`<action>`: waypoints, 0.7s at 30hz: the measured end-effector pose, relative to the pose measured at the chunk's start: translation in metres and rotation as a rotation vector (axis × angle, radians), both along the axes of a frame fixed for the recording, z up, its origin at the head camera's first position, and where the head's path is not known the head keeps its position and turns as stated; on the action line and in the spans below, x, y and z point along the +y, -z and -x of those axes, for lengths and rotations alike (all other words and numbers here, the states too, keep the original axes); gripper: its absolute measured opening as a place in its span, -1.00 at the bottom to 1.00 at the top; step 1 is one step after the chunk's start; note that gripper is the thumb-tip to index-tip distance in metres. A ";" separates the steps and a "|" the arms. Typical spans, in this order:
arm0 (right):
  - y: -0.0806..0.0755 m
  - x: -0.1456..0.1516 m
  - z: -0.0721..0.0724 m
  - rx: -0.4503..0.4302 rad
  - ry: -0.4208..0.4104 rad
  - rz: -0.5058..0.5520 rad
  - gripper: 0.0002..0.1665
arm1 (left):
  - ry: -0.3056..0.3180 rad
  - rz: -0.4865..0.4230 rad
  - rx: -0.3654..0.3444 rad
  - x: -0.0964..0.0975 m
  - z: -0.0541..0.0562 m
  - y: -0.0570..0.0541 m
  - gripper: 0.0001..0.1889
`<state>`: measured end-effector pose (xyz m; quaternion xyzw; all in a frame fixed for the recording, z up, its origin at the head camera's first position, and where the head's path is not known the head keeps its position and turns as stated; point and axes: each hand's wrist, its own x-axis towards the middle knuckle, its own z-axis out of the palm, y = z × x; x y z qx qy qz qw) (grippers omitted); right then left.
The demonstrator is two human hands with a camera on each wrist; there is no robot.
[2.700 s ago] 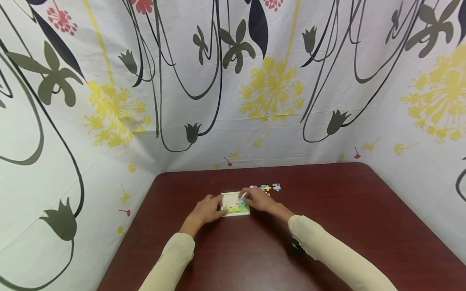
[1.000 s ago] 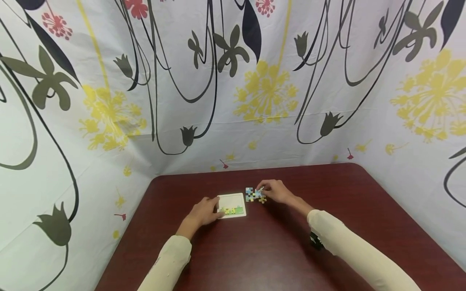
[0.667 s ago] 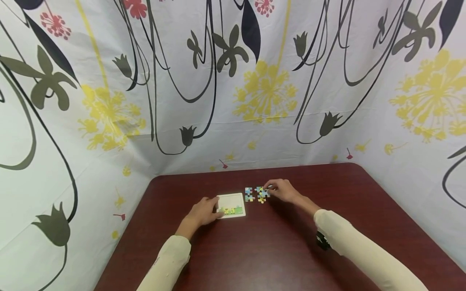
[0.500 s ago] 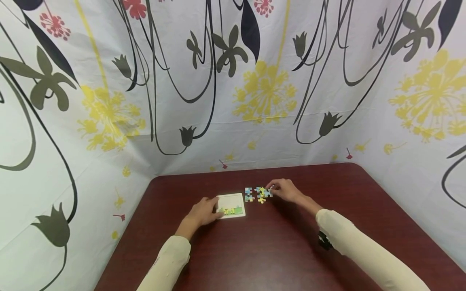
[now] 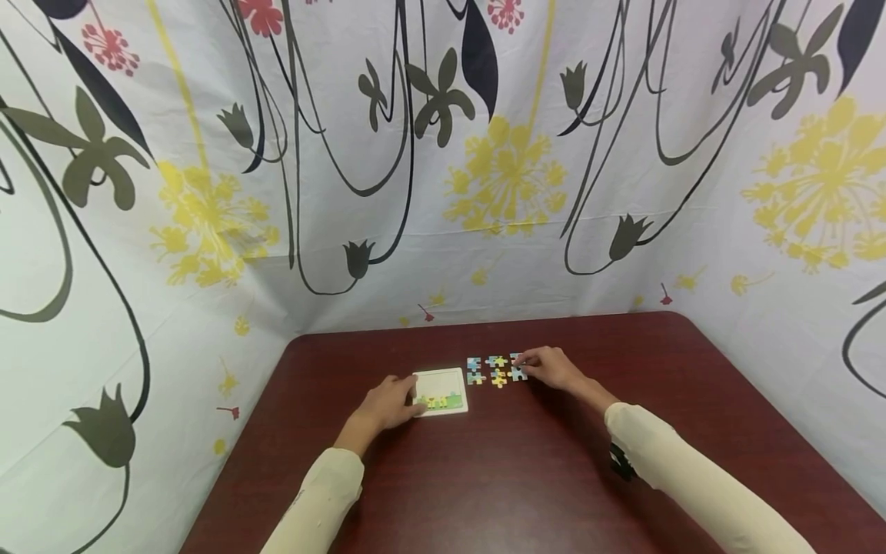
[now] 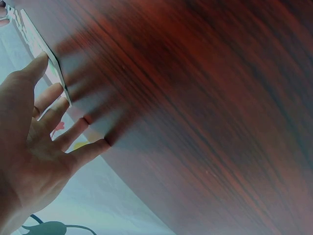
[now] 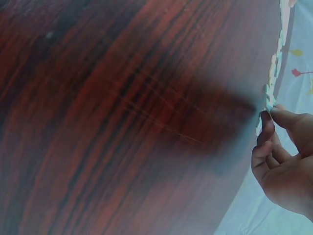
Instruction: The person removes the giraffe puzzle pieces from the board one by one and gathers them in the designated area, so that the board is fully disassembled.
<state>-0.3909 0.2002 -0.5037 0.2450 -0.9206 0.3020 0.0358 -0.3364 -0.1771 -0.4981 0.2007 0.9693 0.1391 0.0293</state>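
My left hand (image 5: pixel 388 402) lies at the left side of a small white puzzle tray (image 5: pixel 440 372); its thumb and fingertips touch the edge, fingers spread and mostly straight in the left wrist view. Green and yellow puzzle pieces (image 5: pixel 443 402) fill the tray's bottom row. Right of the tray, several loose jigsaw pieces lie in two rows, among them a yellow one (image 5: pixel 498 378). My right hand (image 5: pixel 551 368) pinches a light-blue puzzle piece (image 5: pixel 517 374) at the rows' right end, between thumb and index finger. Its fingertips partly cover the piece behind it.
The dark red-brown table (image 5: pixel 443 477) has rounded far corners. A white floral-printed cloth (image 5: pixel 415 292) hangs behind it and along both sides. Something dark (image 5: pixel 621 462) shows under the right sleeve.
My right hand has taken a blue piece out of the tray, then slid it rightward along the loose pieces to their right end. My left hand has stayed at the tray.
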 end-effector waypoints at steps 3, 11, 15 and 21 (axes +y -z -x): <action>0.003 0.000 0.001 -0.008 0.025 -0.008 -0.80 | -0.001 0.003 0.003 0.000 0.000 0.000 -0.66; 0.003 0.000 0.000 -0.007 0.021 -0.016 -0.79 | -0.006 0.001 0.001 0.000 -0.001 -0.001 -0.66; 0.003 0.000 -0.002 -0.007 0.018 -0.020 -0.78 | -0.012 0.007 -0.001 0.001 0.000 -0.001 -0.65; 0.004 0.001 -0.004 -0.010 0.021 -0.023 -0.79 | -0.021 0.016 -0.009 0.001 0.000 -0.001 -0.63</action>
